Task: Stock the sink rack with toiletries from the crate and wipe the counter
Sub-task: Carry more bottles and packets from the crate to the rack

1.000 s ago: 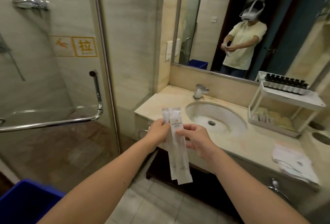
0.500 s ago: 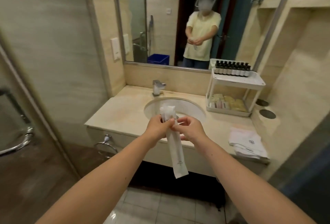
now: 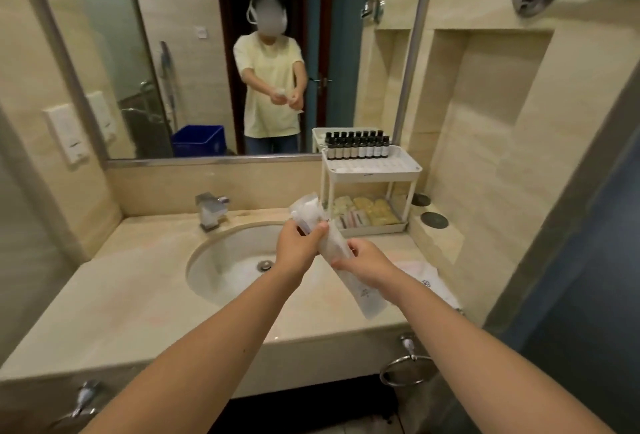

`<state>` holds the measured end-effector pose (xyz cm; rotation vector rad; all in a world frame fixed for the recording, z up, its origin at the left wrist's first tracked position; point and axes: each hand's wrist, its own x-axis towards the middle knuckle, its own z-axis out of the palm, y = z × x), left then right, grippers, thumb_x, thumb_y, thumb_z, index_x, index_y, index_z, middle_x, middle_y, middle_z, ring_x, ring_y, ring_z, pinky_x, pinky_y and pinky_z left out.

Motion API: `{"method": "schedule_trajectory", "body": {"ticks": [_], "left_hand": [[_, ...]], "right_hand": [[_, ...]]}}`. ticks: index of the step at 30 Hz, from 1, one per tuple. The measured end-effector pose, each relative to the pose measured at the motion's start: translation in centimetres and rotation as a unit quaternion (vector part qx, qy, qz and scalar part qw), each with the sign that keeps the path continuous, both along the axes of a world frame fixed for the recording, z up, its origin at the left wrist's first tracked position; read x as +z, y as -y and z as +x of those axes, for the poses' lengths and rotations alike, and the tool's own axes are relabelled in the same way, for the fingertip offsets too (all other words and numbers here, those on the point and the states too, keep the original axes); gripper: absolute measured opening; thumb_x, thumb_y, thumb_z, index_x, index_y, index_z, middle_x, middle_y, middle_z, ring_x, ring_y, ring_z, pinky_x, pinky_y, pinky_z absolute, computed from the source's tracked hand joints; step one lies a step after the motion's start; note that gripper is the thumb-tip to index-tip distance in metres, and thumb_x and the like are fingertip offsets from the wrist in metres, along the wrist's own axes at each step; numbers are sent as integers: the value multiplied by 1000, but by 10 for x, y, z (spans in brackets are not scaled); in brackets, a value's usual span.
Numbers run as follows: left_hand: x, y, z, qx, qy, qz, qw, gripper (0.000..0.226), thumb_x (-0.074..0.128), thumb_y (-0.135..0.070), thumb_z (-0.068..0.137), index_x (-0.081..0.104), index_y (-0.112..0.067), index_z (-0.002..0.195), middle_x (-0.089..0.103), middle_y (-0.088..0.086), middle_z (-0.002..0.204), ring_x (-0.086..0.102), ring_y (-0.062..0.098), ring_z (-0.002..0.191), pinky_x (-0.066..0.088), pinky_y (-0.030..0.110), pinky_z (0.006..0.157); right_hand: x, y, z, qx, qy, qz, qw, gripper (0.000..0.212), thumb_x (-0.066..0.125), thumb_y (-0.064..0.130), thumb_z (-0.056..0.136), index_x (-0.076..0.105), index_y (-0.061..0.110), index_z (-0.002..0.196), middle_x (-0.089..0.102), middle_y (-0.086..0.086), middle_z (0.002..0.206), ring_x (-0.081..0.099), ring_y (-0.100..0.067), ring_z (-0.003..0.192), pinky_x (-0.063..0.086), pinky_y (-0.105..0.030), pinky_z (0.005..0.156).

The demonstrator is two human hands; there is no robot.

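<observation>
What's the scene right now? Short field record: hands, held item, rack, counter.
left hand: grips the white packets near their top end
right hand: pinches them lower down
held item: packets tilted above the counter, count unclear
rack top shelf: row of dark bottles
rack lower shelf: yellowish sachets
counter: folded cloth right of the sink
crate: blue, seen only in the mirror

Nothing here can be read. The packet [image 3: 362,295] over the right rim of the sink [image 3: 221,260] has a small printed mark near its lower end, too blurred to read. The cloth [image 3: 433,281] right of the sink shows a dark emblem. The bottles [image 3: 358,149] behind and right of the sink have pale labels, all illegible.
</observation>
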<state>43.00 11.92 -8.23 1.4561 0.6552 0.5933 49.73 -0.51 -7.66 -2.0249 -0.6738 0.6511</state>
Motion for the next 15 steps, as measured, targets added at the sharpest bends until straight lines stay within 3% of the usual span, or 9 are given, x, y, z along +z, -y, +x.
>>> {"method": "schedule_trajectory", "body": {"ticks": [3, 6, 9, 12, 15], "left_hand": [[9, -23, 27, -21, 19, 6, 1000, 44, 78, -25, 77, 56, -9, 111, 68, 10, 102, 69, 24, 94, 59, 45, 80], [18, -41, 47, -28, 33, 21, 999, 56, 77, -19, 80, 42, -13, 123, 59, 5, 112, 64, 19, 99, 57, 38, 84], [21, -57, 64, -22, 40, 46, 998, 69, 76, -21, 80, 34, -18, 135, 55, 5, 121, 61, 21, 105, 53, 42, 92], [23, -69, 78, -19, 52, 63, 997, 66, 73, -19, 83, 36, -23, 138, 56, 4, 118, 61, 18, 102, 54, 42, 91], [28, -78, 92, -20, 62, 99, 993, 52, 69, -18, 85, 47, -20, 132, 57, -1, 109, 58, 7, 93, 54, 29, 83]], "right_hand": [[14, -15, 22, -40, 35, -11, 999, 20, 63, 20, 88, 61, 14, 107, 64, -6, 101, 59, -21, 89, 45, -33, 68], [24, -25, 41, -61, 72, -19, 995, 21, 63, 14, 86, 63, 11, 107, 62, -6, 94, 56, -18, 80, 41, -27, 59], [33, -34, 57, -59, 120, -23, 991, 20, 62, 11, 87, 63, 14, 107, 60, -2, 92, 54, -14, 78, 39, -23, 56], [39, -40, 75, -48, 157, -43, 985, 11, 61, 10, 88, 58, 19, 93, 55, 5, 84, 51, -13, 79, 35, -22, 57], [46, -46, 96, -32, 190, -77, 978, 11, 59, 9, 88, 60, 20, 89, 55, 8, 79, 53, -13, 77, 34, -23, 55]]}}
